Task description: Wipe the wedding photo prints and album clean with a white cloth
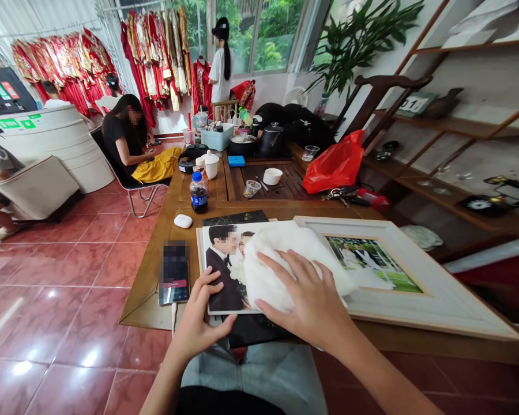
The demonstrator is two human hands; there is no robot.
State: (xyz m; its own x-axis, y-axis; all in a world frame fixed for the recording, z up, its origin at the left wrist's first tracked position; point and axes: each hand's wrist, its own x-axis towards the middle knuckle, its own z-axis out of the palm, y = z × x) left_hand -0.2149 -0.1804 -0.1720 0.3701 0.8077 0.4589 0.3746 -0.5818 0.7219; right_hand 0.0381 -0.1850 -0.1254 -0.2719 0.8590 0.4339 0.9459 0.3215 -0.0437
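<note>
A wedding photo print (pixel 222 268) lies on the near edge of the wooden table (pixel 155 253), stacked on a dark album. My left hand (pixel 199 323) pinches the print's lower left corner, thumb on top. My right hand (pixel 307 294) lies flat with spread fingers on a white cloth (pixel 277 253), pressing it onto the photo. To the right sits a large white-framed wedding picture (pixel 415 288), touching the cloth.
A phone (pixel 174 272) with a cable and white earbud case (pixel 183 221) lie left of the print. Further back stand a cola bottle (pixel 198 193), cups, kettle and red bag (pixel 335 164). A person sits on a chair (pixel 130 144) at left; shelves at right.
</note>
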